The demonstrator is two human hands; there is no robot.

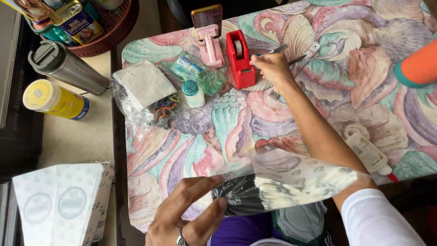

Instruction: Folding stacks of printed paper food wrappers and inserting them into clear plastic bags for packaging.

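**Holding a printed bag and reaching to the tape dispenser**

Gripping the near end of a clear plastic bag, the left hand pinches it between thumb and fingers at the near edge of the worktop; a ring sits on one finger. The bag stretches rightward across the forearm of the other arm, printed pale with faint round marks and dark at the pinched end. The right hand reaches far across the worktop, fingers curled narrow at the red tape dispenser, touching its right side; whether it grips tape cannot be told. Scissors lie just beyond this hand.

Left of the dispenser stands a pink phone holder carrying a phone. Further left lie a crumpled clear wrapper, a small teal-capped bottle and a white packet within loose plastic. A white glue bottle with a red tip lies near the worktop's right near edge, just beside the reaching forearm. An orange and teal object enters from the right edge.

Off the worktop, to the left, a steel flask and a yellow cylindrical can lie on a pale counter, a round basket of tins behind them. A stack of white printed bags fills the lower left corner. Open patterned surface lies between the two hands.
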